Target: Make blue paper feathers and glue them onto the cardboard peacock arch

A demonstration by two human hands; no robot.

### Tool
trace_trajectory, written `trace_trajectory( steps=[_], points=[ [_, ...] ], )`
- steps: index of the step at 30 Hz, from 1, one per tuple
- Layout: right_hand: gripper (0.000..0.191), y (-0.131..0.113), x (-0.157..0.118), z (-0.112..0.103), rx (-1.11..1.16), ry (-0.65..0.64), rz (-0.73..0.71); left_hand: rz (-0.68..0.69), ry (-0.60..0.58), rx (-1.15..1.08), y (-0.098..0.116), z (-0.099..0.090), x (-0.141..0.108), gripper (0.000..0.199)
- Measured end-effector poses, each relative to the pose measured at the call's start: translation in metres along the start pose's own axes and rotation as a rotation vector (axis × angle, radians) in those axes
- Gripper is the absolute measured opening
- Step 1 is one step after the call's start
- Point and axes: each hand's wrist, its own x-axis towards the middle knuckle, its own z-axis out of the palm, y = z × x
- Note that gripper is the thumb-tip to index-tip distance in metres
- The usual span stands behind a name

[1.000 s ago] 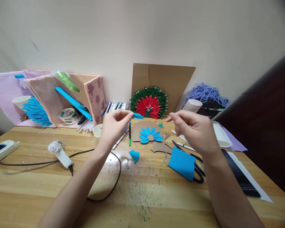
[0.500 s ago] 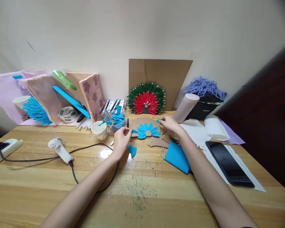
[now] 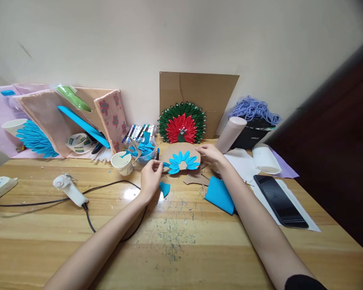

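Observation:
A rounded piece of brown cardboard [image 3: 169, 151] lies near the middle of the table, with a fan of blue petals [image 3: 186, 158] on it around a bare round centre. At its left side my left hand [image 3: 151, 176] is closed, thumb and finger pinching a small blue petal [image 3: 166, 164]. My right hand [image 3: 211, 154] has its fingers closed at the upper right edge of the cardboard. Just behind stands a fan-shaped piece of red and green petals [image 3: 181, 123]. A blue scrap [image 3: 164, 188] rests beside my left wrist.
A paper cup [image 3: 122, 163] and a tub of blue scraps [image 3: 145, 155] stand left of the cardboard. A white glue gun [image 3: 69, 189] trails a black cord. Folded blue material [image 3: 220, 195] and a phone [image 3: 280, 201] lie right; a pale cylinder [image 3: 231, 135] leans behind.
The view has shifted slightly, moving everything a little left. A small green bit at my right fingertips no longer shows, and those fingers now meet the cardboard's edge. My left hand keeps its pinch.

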Motion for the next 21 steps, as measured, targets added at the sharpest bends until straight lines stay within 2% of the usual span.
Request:
trace_trajectory(
  steps=[4, 8, 11, 14, 17, 21],
  points=[
    [0.014, -0.013, -0.023, -0.021, 0.167, 0.082, -0.042, -0.022, -0.029, -0.120, 0.015, -0.018, -0.009, 0.027],
    [0.016, -0.005, -0.067, -0.032, 0.260, 0.114, -0.026, -0.024, -0.057, -0.096, 0.023, -0.036, -0.038, 0.025],
    [0.021, 0.014, -0.105, -0.026, 0.344, 0.081, 0.036, -0.060, -0.061, -0.118, 0.025, -0.040, -0.062, 0.025],
    [0.023, 0.033, -0.136, -0.017, 0.449, 0.077, 0.120, -0.172, -0.108, -0.206, 0.022, -0.037, -0.078, 0.029],
    [0.025, 0.042, -0.152, -0.009, 0.463, 0.082, 0.132, -0.222, -0.121, -0.256, 0.014, -0.032, -0.084, 0.031],
    [0.029, 0.043, -0.160, -0.003, 0.457, 0.096, 0.105, -0.196, -0.110, -0.239, 0.003, -0.030, -0.088, 0.028]
  ],
)
